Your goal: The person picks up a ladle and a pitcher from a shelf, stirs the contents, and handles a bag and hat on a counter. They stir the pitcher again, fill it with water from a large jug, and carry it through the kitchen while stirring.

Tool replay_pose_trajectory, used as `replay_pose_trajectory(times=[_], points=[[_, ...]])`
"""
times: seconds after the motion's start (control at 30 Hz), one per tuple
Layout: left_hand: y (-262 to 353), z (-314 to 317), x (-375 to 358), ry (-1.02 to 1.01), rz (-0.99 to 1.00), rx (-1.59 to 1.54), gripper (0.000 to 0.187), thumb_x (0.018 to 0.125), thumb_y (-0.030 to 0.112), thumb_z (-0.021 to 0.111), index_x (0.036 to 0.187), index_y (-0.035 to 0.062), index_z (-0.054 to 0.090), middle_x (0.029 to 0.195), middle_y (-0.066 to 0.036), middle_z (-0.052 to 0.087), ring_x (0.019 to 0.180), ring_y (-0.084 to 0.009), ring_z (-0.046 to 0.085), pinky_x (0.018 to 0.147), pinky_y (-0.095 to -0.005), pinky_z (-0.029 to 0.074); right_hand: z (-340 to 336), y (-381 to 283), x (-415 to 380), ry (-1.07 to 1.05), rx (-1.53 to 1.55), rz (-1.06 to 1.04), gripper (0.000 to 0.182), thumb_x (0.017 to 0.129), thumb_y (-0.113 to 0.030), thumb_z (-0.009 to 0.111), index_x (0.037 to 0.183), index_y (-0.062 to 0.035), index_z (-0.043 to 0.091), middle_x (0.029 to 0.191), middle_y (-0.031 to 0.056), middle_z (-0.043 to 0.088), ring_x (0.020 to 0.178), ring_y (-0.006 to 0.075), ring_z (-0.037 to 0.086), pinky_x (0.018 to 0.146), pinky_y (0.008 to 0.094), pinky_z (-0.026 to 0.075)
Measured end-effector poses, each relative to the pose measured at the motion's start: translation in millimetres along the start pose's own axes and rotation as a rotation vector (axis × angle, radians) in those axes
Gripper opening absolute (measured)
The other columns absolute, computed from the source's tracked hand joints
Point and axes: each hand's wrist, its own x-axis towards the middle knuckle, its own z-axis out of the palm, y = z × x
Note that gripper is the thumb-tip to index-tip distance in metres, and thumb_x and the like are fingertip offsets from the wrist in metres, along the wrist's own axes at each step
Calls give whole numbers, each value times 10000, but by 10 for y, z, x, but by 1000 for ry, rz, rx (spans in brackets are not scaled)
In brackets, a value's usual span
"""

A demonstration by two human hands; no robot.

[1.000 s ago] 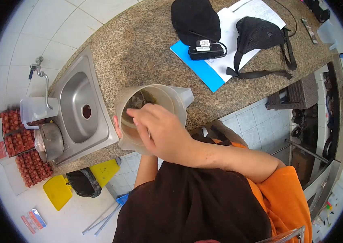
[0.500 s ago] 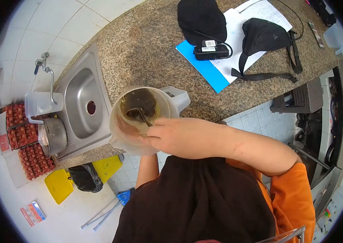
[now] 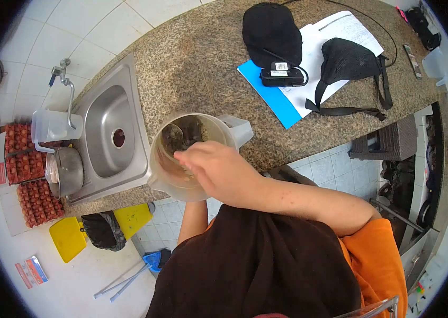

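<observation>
Right hand gripped a spoon inside the translucent plastic jug, held at the speckled granite surface edge; left hand hidden, state indeterminable. Steel sink stood beside.

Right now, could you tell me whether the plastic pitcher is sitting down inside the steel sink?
No, the plastic pitcher is at the granite counter's front edge, to the right of the steel sink, under the right hand.

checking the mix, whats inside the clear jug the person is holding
Inside the jug a dark brownish liquid shows, with a spoon dipping into it. The right hand over the rim covers the spoon's handle and the near part of the contents. The left hand, below the jug, is hidden.
</observation>
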Motion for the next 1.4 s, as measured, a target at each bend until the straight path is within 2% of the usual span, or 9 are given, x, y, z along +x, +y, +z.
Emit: replay_pose_trajectory(times=[0.3, 0.53, 0.7, 0.8, 0.93, 1.1, 1.23, 1.3, 1.4], points=[[148, 98, 25, -33, -127, -239, 548, 810, 376, 569, 1202, 35, 392, 1222, -138, 431, 1084, -241, 465, 876, -368, 434, -406, -42, 314, -716, -312, -224, 302, 730, -7, 541, 1028, -4, 588, 947, 117, 592, 899, 285, 551, 814, 358, 439], [204, 125, -54, -73, -196, -403, 545, 810, 380, 568, 1198, 36, 398, 1218, -139, 435, 1078, -245, 469, 875, -369, 434, 41, -55, 165, 135, 196, 219, 214, 840, -19, 469, 1016, -2, 589, 901, 152, 621, 810, 288, 596, 746, 341, 463], [-177, -389, 270, 347, 1511, 1425, 482, 823, 454, 492, 1090, 53, 498, 1107, -113, 514, 1011, -216, 502, 871, -345, 433, -54, -95, 82, 102, -57, -69, 261, 814, -10, 486, 1064, 20, 555, 955, 142, 605, 860, 284, 586, 753, 319, 472], [-151, -387, 208, 248, 1399, 1335, 440, 843, 392, 486, 1146, 78, 431, 1157, -112, 456, 1065, -220, 456, 905, -353, 407, -183, -240, 59, -357, -615, -282, 433, 715, -40, 525, 1138, 42, 479, 1146, 132, 503, 1020, 272, 517, 808, 322, 478], [-52, -275, 83, -12, 1166, 1180, 439, 884, 268, 474, 1260, 128, 296, 1256, -110, 340, 1174, -229, 364, 974, -369, 354, -362, -209, 230, -805, -907, -645, 359, 751, -114, 491, 1076, 31, 535, 1083, 125, 546, 1022, 247, 524, 874, 303, 450], [78, -148, 37, -96, 1171, 1293, 733, 766, 319, 642, 1313, 81, 218, 1295, -156, 289, 1214, -313, 313, 995, -425, 302, -481, -159, 285, -780, -1009, -991, 321, 743, -138, 503, 1014, 16, 579, 1063, 115, 559, 1015, 232, 526, 917, 312, 424], [44, -211, 79, -138, 777, 1215, 887, 667, 372, 719, 1314, 43, 208, 1289, -198, 324, 1187, -360, 341, 981, -468, 290, -492, -260, 204, -837, -935, -599, 299, 745, -102, 520, 1008, 25, 582, 1055, 113, 568, 982, 254, 541, 901, 330, 435], [124, -37, 10, -200, 1271, 1423, 764, 745, 328, 662, 1302, 42, 223, 1295, -181, 335, 1170, -333, 377, 963, -440, 316, -504, -257, 218, -799, -757, -369, 274, 763, -81, 520, 1004, 36, 581, 1028, 125, 579, 943, 275, 560, 885, 335, 446], [75, -64, 21, -242, 1299, 1416, 901, 646, 392, 735, 1296, 33, 225, 1283, -220, 357, 1164, -377, 383, 974, -513, 274, -527, -179, 253, -432, -479, -7, 223, 855, -66, 475, 1009, 70, 562, 959, 148, 600, 864, 272, 598, 825, 333, 490]])
